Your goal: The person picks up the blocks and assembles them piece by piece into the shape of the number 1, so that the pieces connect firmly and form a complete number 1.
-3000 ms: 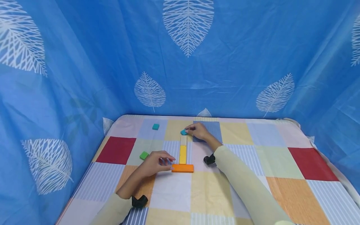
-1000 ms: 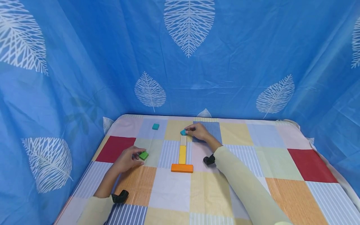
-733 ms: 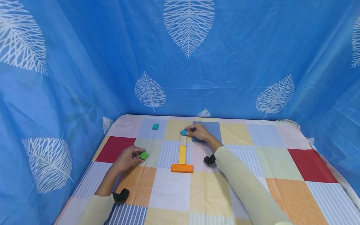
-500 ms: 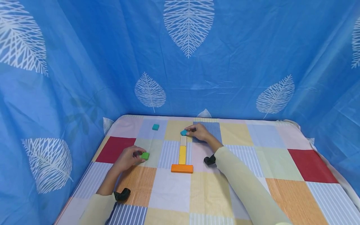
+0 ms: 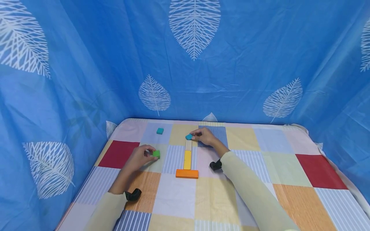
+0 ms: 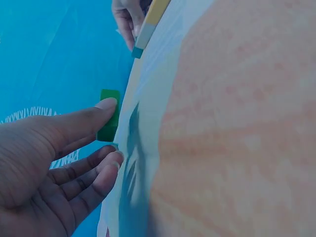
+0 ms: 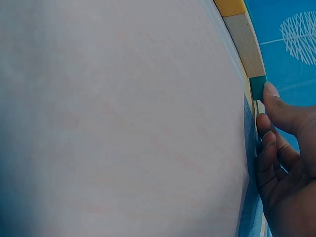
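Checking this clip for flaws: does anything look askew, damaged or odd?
Nothing stands out. The orange block, yellow block and pale block lie in a neat T on the checked cloth.

Long bar (image 5: 187,155) between both hands (crosswise block (image 5: 187,173) at its near end)

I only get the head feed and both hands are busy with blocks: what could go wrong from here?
1. The left hand pinches the green block by its edges only; that grip may slip.
2. The right hand holds the teal block at the far end of the pale bar; a nudge could skew the line down to the orange block.
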### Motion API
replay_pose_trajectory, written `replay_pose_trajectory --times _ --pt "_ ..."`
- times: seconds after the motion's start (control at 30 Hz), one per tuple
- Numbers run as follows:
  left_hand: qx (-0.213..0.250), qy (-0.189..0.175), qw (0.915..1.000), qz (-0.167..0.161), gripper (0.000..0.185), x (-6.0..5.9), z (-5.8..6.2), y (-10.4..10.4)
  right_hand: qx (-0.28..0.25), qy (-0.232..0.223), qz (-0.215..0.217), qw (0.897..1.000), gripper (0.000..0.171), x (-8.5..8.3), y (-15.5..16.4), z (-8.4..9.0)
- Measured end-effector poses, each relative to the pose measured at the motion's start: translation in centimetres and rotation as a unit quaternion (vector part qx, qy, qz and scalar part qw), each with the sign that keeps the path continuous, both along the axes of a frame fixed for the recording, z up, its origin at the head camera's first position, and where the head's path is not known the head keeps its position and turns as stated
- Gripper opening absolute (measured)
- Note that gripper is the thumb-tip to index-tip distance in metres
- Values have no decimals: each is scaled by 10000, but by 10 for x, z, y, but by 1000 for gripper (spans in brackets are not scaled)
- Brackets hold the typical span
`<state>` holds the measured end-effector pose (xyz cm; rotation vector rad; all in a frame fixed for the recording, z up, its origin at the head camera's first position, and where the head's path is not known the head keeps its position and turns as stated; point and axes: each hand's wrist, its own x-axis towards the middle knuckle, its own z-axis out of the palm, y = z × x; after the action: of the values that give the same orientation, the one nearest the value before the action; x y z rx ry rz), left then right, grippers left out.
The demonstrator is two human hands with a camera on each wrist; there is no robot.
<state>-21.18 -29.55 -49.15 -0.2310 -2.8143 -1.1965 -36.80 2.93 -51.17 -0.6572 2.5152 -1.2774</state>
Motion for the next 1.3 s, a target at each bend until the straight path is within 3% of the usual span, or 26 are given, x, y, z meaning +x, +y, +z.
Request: replay_pose_trajectory --times 0.33,0.6,1.0,1.3 --pt "90 -113 9999 61 25 -22 5 25 38 18 -13 10000 30 1 0 2" --pt "82 -74 9998 157 26 -40 0 40 61 82 -55 9999 29 2 -1 2" --pt "126 -119 9995 245 26 -47 -8 54 -6 93 -41 9999 29 2 -3 0" --pt "5 -187 9996 228 27 -56 -7 60 58 64 -99 9999 29 3 -2 2"
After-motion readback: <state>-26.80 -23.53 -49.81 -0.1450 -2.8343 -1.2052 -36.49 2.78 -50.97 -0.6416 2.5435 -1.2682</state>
